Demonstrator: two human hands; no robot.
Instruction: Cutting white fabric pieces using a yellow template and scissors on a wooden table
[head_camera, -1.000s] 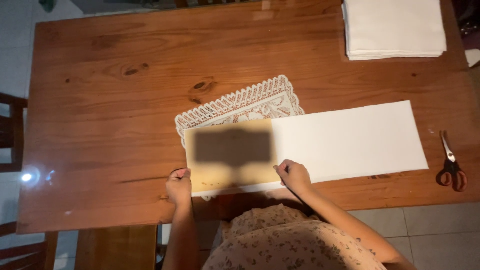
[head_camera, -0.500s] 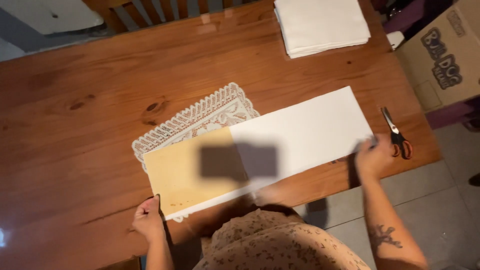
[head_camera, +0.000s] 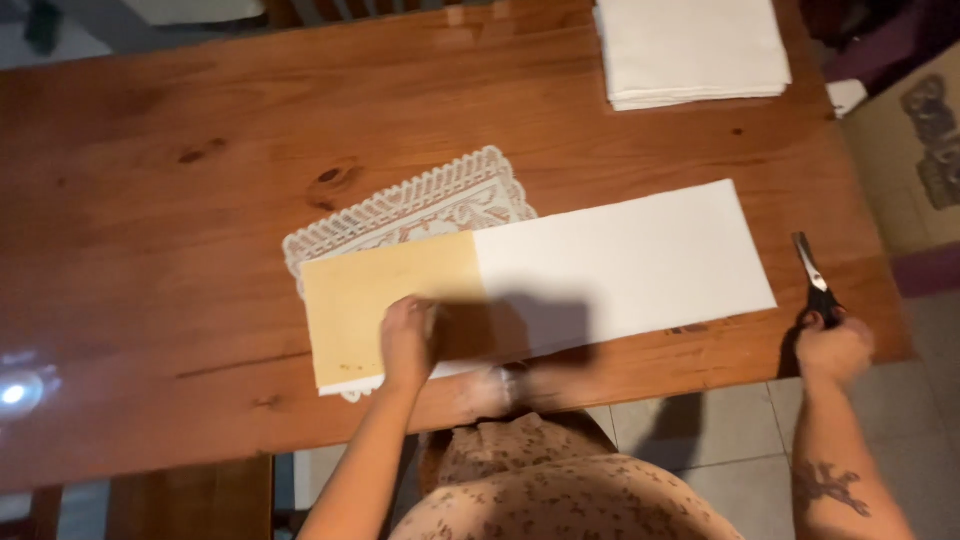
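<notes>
The long white sheet (head_camera: 560, 285) lies flat near the front edge of the wooden worktop (head_camera: 200, 200), running slightly askew from lower left to upper right. Its left part is tan-yellow, the rest white. The left hand (head_camera: 408, 345) rests palm down on the tan part, fingers flat and spread, closed on nothing; in my judgement this pins the sheet against sliding. A white lace doily (head_camera: 420, 210) lies partly under the sheet's upper left, its scalloped edge showing beyond it.

The right hand (head_camera: 832, 350) is at the worktop's right front corner, well apart from the left hand, its grip curled around the handles of the scissors (head_camera: 812, 275). The blades point away from the person and lie just beyond the sheet's right end, apart from it.

A stack of folded white cloth (head_camera: 695, 50) sits at the far right of the worktop, untouched.
</notes>
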